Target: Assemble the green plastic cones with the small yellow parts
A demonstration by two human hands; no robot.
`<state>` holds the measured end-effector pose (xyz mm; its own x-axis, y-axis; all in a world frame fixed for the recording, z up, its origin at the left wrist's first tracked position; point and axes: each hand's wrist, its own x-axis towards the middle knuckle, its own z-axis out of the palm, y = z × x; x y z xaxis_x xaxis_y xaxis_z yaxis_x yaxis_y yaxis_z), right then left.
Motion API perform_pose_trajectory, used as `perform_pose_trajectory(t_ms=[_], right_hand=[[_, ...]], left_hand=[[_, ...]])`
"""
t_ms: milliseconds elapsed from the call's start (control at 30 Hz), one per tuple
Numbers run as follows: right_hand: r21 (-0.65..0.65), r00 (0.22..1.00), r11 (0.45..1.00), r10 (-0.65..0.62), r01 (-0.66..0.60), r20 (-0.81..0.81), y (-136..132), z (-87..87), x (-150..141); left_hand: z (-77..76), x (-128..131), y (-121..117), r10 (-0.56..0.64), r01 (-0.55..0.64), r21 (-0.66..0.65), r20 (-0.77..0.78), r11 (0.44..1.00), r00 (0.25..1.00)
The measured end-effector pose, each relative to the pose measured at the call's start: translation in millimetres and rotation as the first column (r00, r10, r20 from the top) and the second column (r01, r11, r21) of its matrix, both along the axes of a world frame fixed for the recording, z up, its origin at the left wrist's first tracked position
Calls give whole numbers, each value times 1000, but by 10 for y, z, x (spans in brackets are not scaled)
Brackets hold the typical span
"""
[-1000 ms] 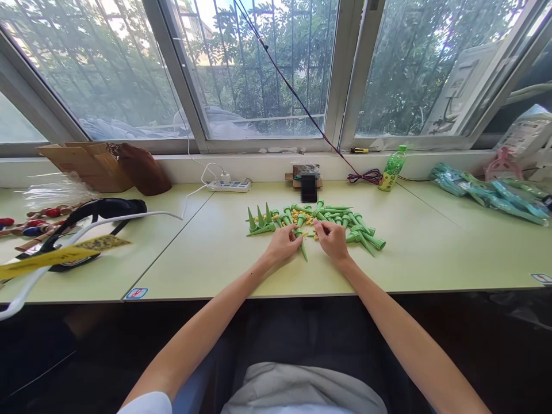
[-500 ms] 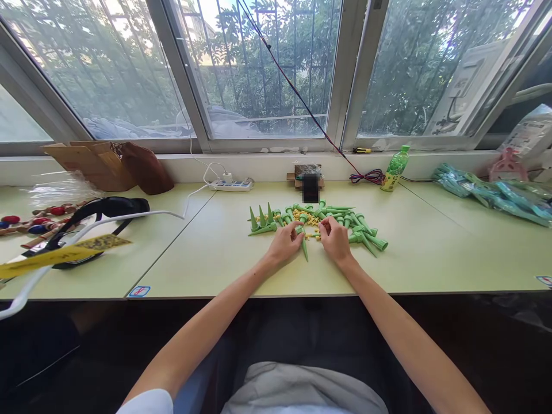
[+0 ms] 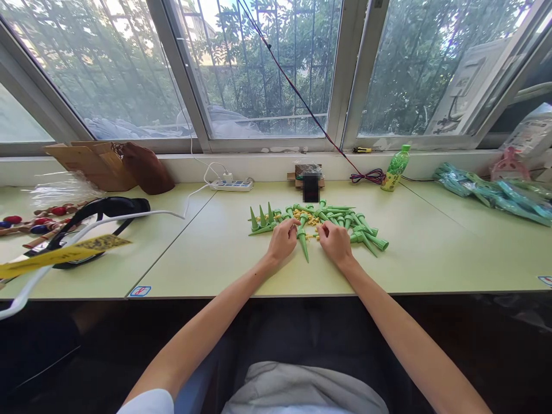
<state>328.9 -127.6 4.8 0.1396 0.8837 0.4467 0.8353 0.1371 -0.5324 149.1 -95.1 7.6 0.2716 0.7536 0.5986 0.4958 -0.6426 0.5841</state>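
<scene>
A heap of green plastic cone spikes lies on the pale green table, mixed with small yellow pieces. A few spikes stand or lie apart at the heap's left. My left hand has its fingers curled at the head of one green spike, whose tip points toward me. My right hand is closed beside it, fingertips pinched at the edge of the heap; what they hold is too small to make out.
A white power strip and a small dark device sit by the window sill. A green bottle stands at the back right. Black headgear with a white cable lies left, teal packets right, a cardboard box far left.
Both hands have shifted slightly forward toward the heap. The spike between them now lies more clearly exposed, with its tip toward me.
</scene>
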Motion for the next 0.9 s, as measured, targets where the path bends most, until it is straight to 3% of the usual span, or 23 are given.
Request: perform_pose_trajectory(t_ms=[467, 900], right_hand=[[-123, 989, 991, 70, -53, 131, -56, 39, -33], [-119, 978, 989, 106, -85, 179, -22, -12, -28]], left_hand=[[31, 7, -44, -11, 11, -27, -2, 1000, 1000], [-12, 0, -26, -28, 26, -62, -41, 998, 999]])
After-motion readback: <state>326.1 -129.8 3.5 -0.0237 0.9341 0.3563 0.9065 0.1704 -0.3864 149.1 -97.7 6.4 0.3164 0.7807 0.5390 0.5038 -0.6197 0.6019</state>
